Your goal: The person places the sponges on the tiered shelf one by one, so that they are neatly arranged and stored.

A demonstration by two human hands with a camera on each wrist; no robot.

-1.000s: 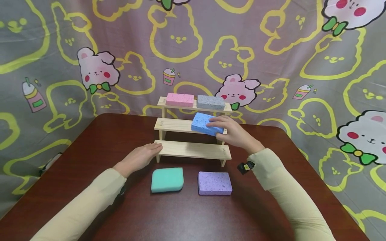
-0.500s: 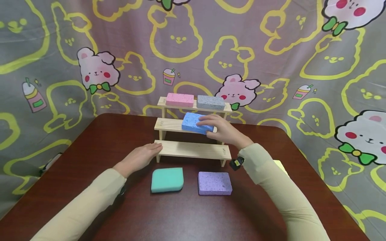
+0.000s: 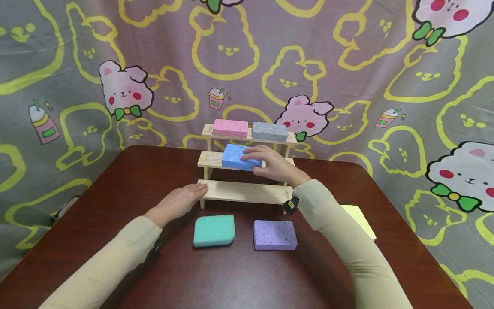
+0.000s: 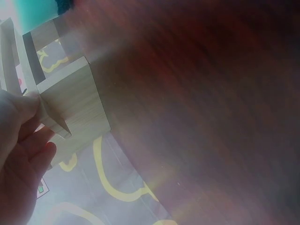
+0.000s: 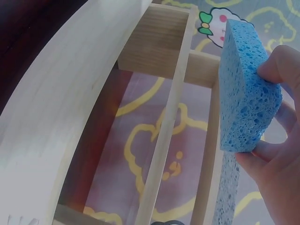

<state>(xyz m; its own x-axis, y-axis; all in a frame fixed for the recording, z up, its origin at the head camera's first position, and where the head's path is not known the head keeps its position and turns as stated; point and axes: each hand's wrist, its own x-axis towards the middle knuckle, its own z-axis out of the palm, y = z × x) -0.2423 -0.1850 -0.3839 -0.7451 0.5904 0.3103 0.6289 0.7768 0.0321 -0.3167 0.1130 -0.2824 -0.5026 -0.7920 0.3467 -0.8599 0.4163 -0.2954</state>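
Observation:
My right hand (image 3: 274,165) pinches a blue sponge (image 3: 234,157) between thumb and fingers, over the left-middle part of the middle tier of a three-tier wooden display rack (image 3: 247,191). Whether the sponge touches the board is unclear; in the right wrist view the porous blue sponge (image 5: 241,89) is tilted. My left hand (image 3: 179,201) holds the left end of the lowest board; in the left wrist view, thumb and fingers sit around the board's end (image 4: 56,124). On the top tier lie a pink sponge (image 3: 230,128) and a grey sponge (image 3: 269,131).
On the dark wooden table (image 3: 239,279), in front of the rack, lie a teal sponge (image 3: 214,231) and a purple sponge (image 3: 275,235). A yellow sponge (image 3: 359,221) lies to the right, partly behind my right sleeve. A patterned curtain (image 3: 231,51) hangs behind the table.
My right hand has carried the blue sponge leftward along the middle tier. More of the yellow sponge shows beyond the right sleeve. My left hand stays in place.

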